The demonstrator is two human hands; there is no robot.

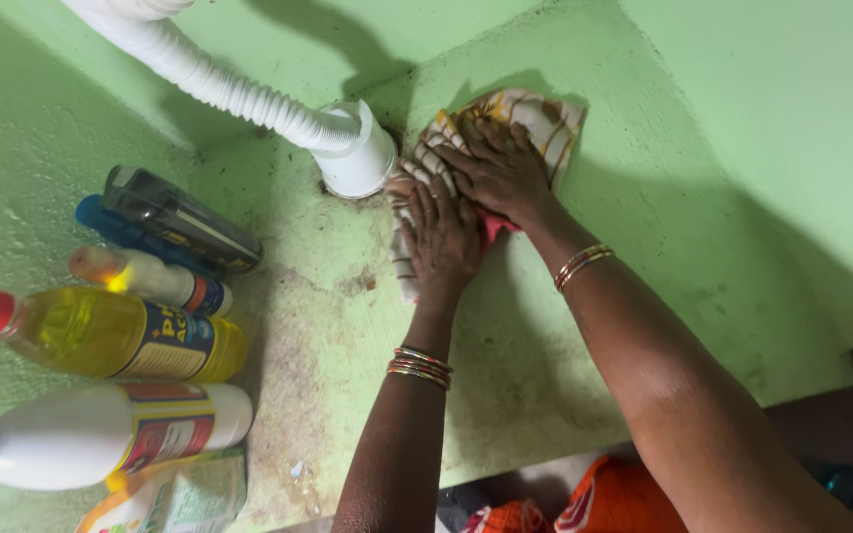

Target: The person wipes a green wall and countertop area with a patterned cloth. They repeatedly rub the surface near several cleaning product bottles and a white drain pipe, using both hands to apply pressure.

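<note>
Both hands press a crumpled checked cloth, cream with yellow and brown stripes, flat against the stained green floor just beside the white drain pipe; left hand and right hand lie with fingers spread, gripping nothing.

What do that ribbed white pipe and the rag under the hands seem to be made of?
The pipe looks like flexible white plastic: ringed ridges, a smooth dull sheen, a bend along its run. The rag looks like woven cotton cloth: striped, soft, creased where the left hand and right hand press it. The exact fibre cannot be told.
</note>
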